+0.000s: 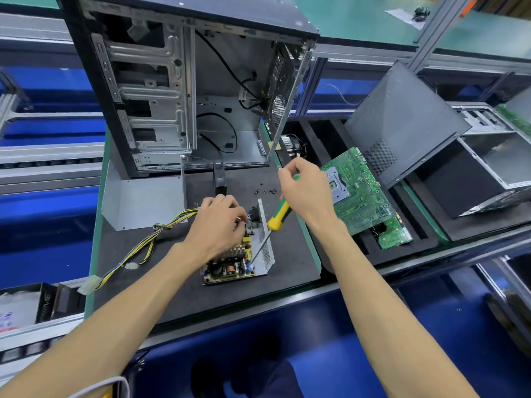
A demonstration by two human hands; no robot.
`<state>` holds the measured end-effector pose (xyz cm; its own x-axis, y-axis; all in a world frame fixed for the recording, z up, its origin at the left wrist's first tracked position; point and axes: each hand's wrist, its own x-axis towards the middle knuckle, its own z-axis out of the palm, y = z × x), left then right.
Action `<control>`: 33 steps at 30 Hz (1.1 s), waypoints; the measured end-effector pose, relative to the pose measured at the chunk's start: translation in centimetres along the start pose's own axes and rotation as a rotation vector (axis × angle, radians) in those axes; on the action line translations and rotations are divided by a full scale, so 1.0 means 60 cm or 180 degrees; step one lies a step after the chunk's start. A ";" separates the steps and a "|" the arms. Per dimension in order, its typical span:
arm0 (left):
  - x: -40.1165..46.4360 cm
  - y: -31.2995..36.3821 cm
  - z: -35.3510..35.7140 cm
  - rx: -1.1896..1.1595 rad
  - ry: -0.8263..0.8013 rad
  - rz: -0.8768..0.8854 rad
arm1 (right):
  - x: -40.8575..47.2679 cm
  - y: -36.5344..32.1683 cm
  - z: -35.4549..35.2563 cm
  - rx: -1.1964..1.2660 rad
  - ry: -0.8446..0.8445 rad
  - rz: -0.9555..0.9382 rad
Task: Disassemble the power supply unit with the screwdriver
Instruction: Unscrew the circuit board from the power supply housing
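The opened power supply unit [230, 265] lies on the black mat, its circuit board bare inside a perforated metal shell [265, 242]. My left hand [222, 222] grips the far end of the board from above. My right hand [304, 191] holds the yellow-and-green screwdriver [277, 218] by the top of its handle. The shaft slants down and its tip rests at the board's near right corner. A yellow, black and blue cable bundle [149, 242] runs left from the unit. The grey metal cover [140, 199] stands to the left.
An empty computer case [184, 81] stands upright behind the mat. Loose black screws [265, 191] lie near it, and a black fan [219, 179] stands beside them. A green motherboard [359, 193] rests on foam at the right, next to a dark side panel [402, 122].
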<state>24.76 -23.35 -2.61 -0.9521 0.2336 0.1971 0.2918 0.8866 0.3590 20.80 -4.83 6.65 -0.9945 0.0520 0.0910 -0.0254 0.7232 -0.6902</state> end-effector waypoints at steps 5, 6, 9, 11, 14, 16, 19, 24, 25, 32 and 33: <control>0.033 0.028 0.021 0.0465 -0.0550 -0.0016 | 0.000 0.039 0.017 0.0583 -0.0503 0.0682; 0.038 0.032 0.029 0.0586 -0.0638 -0.0053 | -0.004 0.046 0.022 0.0651 -0.0584 0.0794; 0.051 0.039 0.048 0.0974 -0.0848 -0.0190 | -0.014 0.064 0.032 0.0854 -0.0883 0.1074; 0.056 0.041 0.057 0.1081 -0.0902 -0.0285 | -0.019 0.071 0.039 0.0879 -0.1014 0.1143; 0.061 0.046 0.066 0.1076 -0.0871 -0.0346 | -0.023 0.081 0.048 0.0898 -0.1051 0.1171; 0.061 0.049 0.068 0.1120 -0.0919 -0.0361 | -0.025 0.086 0.054 0.0951 -0.1064 0.1163; 0.059 0.053 0.075 0.1157 -0.0932 -0.0422 | -0.026 0.091 0.061 0.0932 -0.1104 0.1104; 0.054 0.055 0.076 0.1076 -0.0948 -0.0645 | -0.026 0.095 0.063 0.0927 -0.1063 0.1040; 0.053 0.055 0.075 0.1056 -0.0957 -0.0704 | -0.026 0.095 0.063 0.0975 -0.1039 0.1037; 0.051 0.064 0.076 0.1274 -0.1085 -0.0694 | -0.027 0.094 0.058 0.1063 -0.0870 0.1036; 0.051 0.065 0.076 0.1309 -0.1091 -0.0686 | -0.027 0.094 0.058 0.1081 -0.0854 0.1034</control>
<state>22.55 -17.34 -4.76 -0.9812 0.0857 -0.1727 0.0939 0.9948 -0.0395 21.95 -3.25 0.13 -0.9465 0.0262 -0.3215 0.3005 0.4335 -0.8496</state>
